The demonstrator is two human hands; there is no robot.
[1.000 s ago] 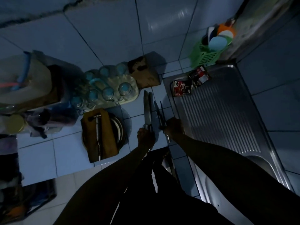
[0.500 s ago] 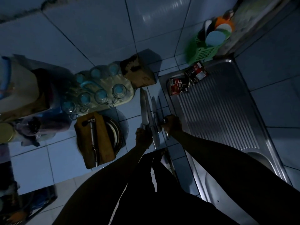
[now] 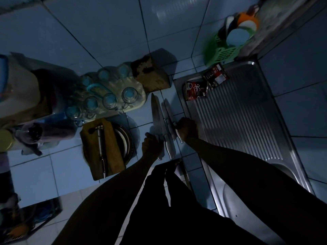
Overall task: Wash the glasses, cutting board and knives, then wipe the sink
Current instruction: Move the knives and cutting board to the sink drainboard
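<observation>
Several steel knives (image 3: pixel 165 121) lie side by side on the tiled counter, blades pointing away from me. My left hand (image 3: pixel 151 142) is closed around the handle of the largest knife (image 3: pixel 155 112). My right hand (image 3: pixel 186 129) grips the handle of a smaller knife at the right of the row. Several upturned glasses (image 3: pixel 109 100) stand on a pale tray (image 3: pixel 134 93) to the left. A wooden cutting board (image 3: pixel 101 147) rests over a round dish, with a long metal tool on it. The steel sink drainboard (image 3: pixel 238 121) lies to the right.
A wooden block (image 3: pixel 150 76) stands behind the knives. Two sachets (image 3: pixel 196 90) lie at the drainboard's far corner. A green basket (image 3: pixel 224 50) with coloured plates sits beyond. Bags and jars crowd the left. The sink basin (image 3: pixel 286 172) is mostly hidden by my right arm.
The knives are now laid close together in a row. My right hand has shifted slightly right and closer to the drainboard; the view has tilted a little.
</observation>
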